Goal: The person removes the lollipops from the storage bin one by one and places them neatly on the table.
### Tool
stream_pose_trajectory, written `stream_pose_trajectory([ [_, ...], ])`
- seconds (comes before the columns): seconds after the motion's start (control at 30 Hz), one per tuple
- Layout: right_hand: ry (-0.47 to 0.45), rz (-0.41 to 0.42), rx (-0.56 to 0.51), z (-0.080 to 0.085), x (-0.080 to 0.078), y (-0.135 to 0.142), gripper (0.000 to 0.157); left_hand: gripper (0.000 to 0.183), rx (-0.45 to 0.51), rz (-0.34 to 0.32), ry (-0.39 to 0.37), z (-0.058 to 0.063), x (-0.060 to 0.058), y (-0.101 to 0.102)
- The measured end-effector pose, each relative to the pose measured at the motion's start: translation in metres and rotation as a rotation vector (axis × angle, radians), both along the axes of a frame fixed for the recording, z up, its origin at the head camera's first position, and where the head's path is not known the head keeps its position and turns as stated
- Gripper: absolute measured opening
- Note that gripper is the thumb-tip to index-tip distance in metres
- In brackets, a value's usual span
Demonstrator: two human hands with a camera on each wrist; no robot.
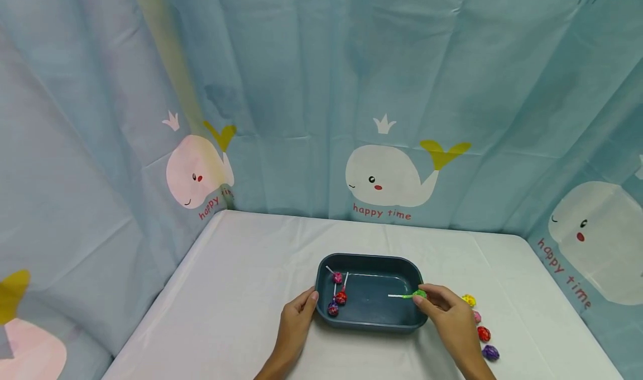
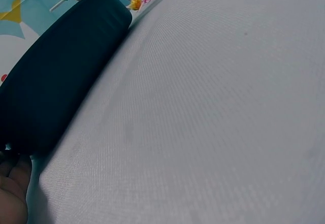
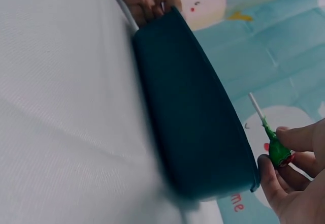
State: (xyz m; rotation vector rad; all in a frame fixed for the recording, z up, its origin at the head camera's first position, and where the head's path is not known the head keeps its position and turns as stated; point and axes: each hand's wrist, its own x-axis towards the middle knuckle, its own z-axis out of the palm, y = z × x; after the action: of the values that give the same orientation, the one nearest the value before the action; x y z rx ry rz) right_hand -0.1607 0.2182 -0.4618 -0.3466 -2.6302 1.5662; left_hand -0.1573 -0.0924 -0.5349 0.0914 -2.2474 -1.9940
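A dark teal rectangular tray [image 1: 372, 325] stands on the white-covered table. My left hand [image 1: 296, 320] grips its left end, thumb at the rim and fingers against the outer wall. Above the tray's right end, my right hand [image 1: 449, 318] pinches a green-wrapped lollipop [image 3: 278, 152] by its head, the white stick pointing left over the tray. Inside, toward the left, lie a pink lollipop [image 1: 337, 278], a red lollipop [image 1: 341, 298] and a purple one [image 1: 333, 309]. The left wrist view shows the tray's outer side and only part of my left hand [image 2: 14, 188].
Right of the tray, partly behind my right hand, lie a yellow lollipop [image 1: 469, 299], a pink one [image 1: 477, 316], a red one [image 1: 484, 333] and a purple one [image 1: 490, 352]. A blue curtain [image 1: 301, 173] with printed whales hangs around the table [image 1: 211, 302].
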Motion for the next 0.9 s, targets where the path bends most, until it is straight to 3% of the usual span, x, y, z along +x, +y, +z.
stream_pose_trajectory([
  [0.4,-0.016,-0.079,-0.026,-0.004,0.013,0.017,0.054,0.047,-0.028,0.008,-0.013,-0.001,-0.001,0.001],
  [0.9,-0.023,-0.152,-0.183,-0.015,0.028,0.039,0.06,0.044,-0.02,0.005,-0.004,0.0,-0.002,0.001],
])
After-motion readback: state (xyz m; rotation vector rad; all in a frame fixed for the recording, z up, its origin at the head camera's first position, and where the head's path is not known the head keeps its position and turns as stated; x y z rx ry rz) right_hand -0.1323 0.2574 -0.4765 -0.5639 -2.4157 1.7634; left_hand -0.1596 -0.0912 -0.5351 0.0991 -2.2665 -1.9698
